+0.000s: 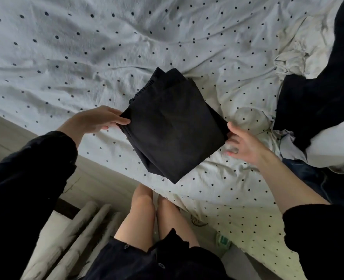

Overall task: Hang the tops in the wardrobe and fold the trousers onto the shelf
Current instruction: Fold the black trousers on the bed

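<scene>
The folded black trousers (172, 128) sit at the centre of the view on the bed's white duvet cover (86, 47), which is printed all over with small dark dots. The garment is folded into a compact rectangle, one corner pointing to 6 o'clock near the edge of the bed and its layered ends fanned out toward 12 o'clock.

The left hand (95, 119) comes in from 9 o'clock; its grip is narrow, the fingers pinching the trousers' left edge. The right hand (242, 142) comes in from 4 o'clock and touches the trousers' right edge. Its fingers look spread and loosely curled beside the cloth, but some are blurred or hidden behind the fold, so I cannot tell whether that grip holds the fabric or only rests against it. Both arms wear black sleeves.

At 2 to 3 o'clock a heap of dark clothing (316, 102) lies on the duvet with pale cloth (294, 55) bunched against it, well apart from the trousers. At 6 o'clock the person's bare legs (145, 217) stand against the bed. At 7 o'clock lie pale ridged bars (82, 229).

No brand, label or writing can be read on anything.
</scene>
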